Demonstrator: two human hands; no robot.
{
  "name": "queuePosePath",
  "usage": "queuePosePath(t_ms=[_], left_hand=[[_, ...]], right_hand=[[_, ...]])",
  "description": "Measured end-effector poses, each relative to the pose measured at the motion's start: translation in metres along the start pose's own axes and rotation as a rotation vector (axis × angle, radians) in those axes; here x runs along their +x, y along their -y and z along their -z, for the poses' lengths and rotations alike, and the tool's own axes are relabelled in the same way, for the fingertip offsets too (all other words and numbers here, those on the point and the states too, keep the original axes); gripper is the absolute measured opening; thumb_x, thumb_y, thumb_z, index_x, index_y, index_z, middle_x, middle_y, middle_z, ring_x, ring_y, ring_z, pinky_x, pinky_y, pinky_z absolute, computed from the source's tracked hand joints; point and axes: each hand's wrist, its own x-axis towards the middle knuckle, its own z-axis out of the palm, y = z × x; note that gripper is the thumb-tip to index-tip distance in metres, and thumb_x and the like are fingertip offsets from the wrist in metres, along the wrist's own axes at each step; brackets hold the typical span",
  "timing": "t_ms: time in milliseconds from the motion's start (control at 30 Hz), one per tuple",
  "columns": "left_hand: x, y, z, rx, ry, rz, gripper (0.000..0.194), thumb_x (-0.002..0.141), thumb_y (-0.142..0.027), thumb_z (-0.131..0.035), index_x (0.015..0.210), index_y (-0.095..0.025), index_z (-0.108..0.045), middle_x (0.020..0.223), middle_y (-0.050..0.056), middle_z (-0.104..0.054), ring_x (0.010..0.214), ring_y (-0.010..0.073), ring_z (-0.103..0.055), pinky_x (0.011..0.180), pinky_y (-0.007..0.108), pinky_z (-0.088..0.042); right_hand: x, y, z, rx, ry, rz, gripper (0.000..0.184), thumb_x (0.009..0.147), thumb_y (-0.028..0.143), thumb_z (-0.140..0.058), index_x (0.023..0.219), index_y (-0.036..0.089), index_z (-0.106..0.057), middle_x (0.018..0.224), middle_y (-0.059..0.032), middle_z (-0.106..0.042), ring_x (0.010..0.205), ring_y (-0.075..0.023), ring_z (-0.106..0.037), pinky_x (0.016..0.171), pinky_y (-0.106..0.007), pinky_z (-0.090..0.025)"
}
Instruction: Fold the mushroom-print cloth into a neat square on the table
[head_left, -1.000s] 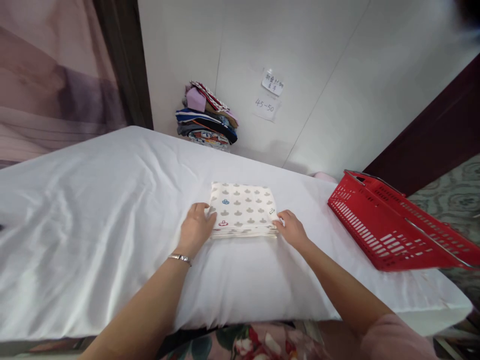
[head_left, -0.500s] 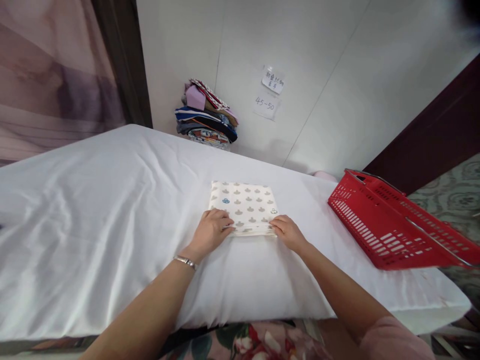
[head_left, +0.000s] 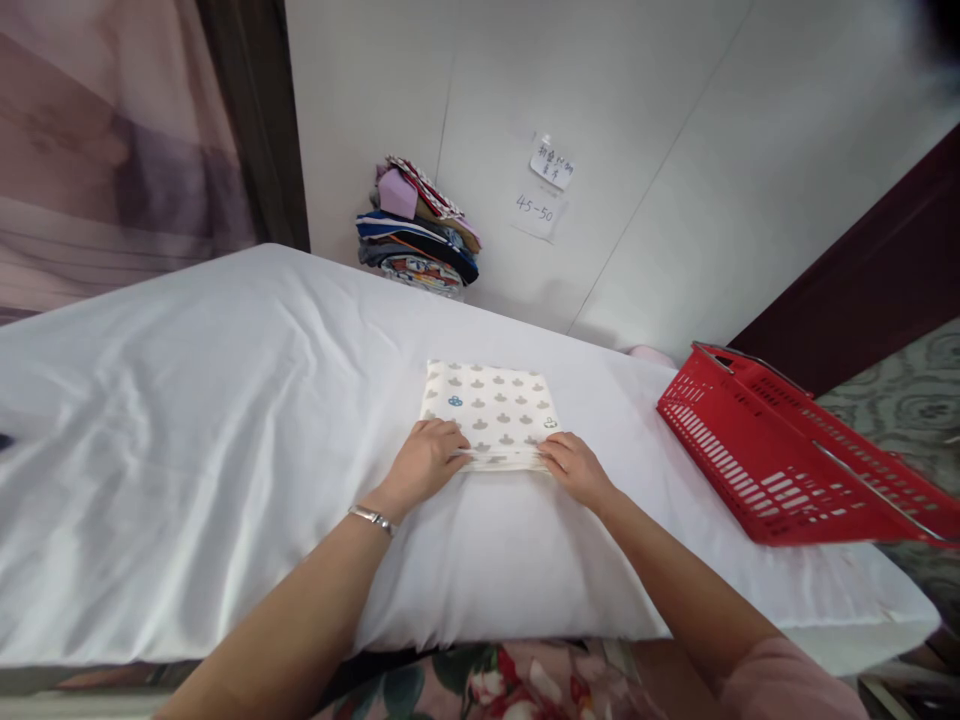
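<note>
A folded cream cloth (head_left: pixel 499 405) with rows of small grey motifs, plus a blue one and a green one, lies flat on a white-covered table. At its near left corner, my left hand (head_left: pixel 427 458) pinches the edge between thumb and fingers; a silver bracelet is on that wrist. My right hand (head_left: pixel 576 464) pinches the near right corner the same way. Several layers show along the near edge between my hands. The fingertips are partly hidden by the cloth's edge.
The white tablecloth (head_left: pixel 247 430) is wrinkled on the left. A red plastic basket (head_left: pixel 780 450) with metal handles stands on the right. Against the back wall is a stack of folded fabrics (head_left: pixel 420 230); paper notes (head_left: pixel 551 165) hang beside it. A patterned curtain (head_left: pixel 112 150) is at far left.
The view has shifted slightly, so everything sits a little further right. Both hands stay on the cloth's near corners, and the cloth looks unchanged.
</note>
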Motion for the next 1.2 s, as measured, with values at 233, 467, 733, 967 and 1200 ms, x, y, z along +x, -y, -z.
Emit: queuePosePath(t_ms=[233,467,733,967,1200], left_hand=[[-0.001,0.003,-0.004,0.024,-0.019,-0.027,0.013,0.083,-0.029,-0.056,0.09,-0.022,-0.065,0.088,0.003,-0.062,0.086,0.0183,-0.054,0.08,0.035,-0.038],[0.0,-0.001,-0.001,0.027,-0.017,-0.012,0.017,0.087,-0.028,-0.051,0.082,-0.022,-0.066,0.08,0.002,-0.059,0.08,0.0161,-0.051,0.076,0.033,-0.037],[0.001,-0.002,-0.001,0.018,0.011,-0.016,0.022,0.087,-0.026,-0.049,0.073,-0.02,-0.064,0.076,0.002,-0.058,0.077,0.0157,-0.05,0.075,0.033,-0.036],[0.001,-0.003,0.001,0.009,0.005,-0.027,0.017,0.085,-0.025,-0.052,0.074,-0.021,-0.064,0.076,0.001,-0.058,0.077,0.0153,-0.05,0.075,0.032,-0.035],[0.001,-0.005,0.005,-0.019,0.04,-0.019,0.017,0.085,-0.028,-0.054,0.074,-0.021,-0.065,0.074,0.0,-0.058,0.075,0.0146,-0.051,0.075,0.032,-0.036]], right_hand=[[0.016,0.011,-0.006,0.003,0.011,0.068,0.027,0.092,0.029,-0.04,0.106,0.022,-0.062,0.098,-0.0078,-0.06,0.09,-0.0195,-0.053,0.079,-0.035,-0.045],[0.018,0.015,-0.011,0.016,-0.047,0.089,0.027,0.093,0.024,-0.036,0.095,0.021,-0.064,0.089,-0.0071,-0.06,0.082,-0.0182,-0.052,0.072,-0.032,-0.045],[0.014,0.019,-0.012,0.048,-0.059,0.079,0.024,0.092,0.023,-0.04,0.099,0.022,-0.063,0.089,-0.0066,-0.059,0.08,-0.0184,-0.052,0.071,-0.033,-0.046],[0.018,0.026,-0.012,0.111,-0.09,0.128,0.027,0.089,0.017,-0.041,0.102,0.024,-0.063,0.089,-0.0066,-0.06,0.081,-0.0184,-0.053,0.071,-0.034,-0.047],[0.025,0.035,-0.012,0.163,-0.102,0.082,0.025,0.085,0.013,-0.044,0.096,0.022,-0.064,0.09,-0.0059,-0.059,0.084,-0.0182,-0.053,0.075,-0.035,-0.046]])
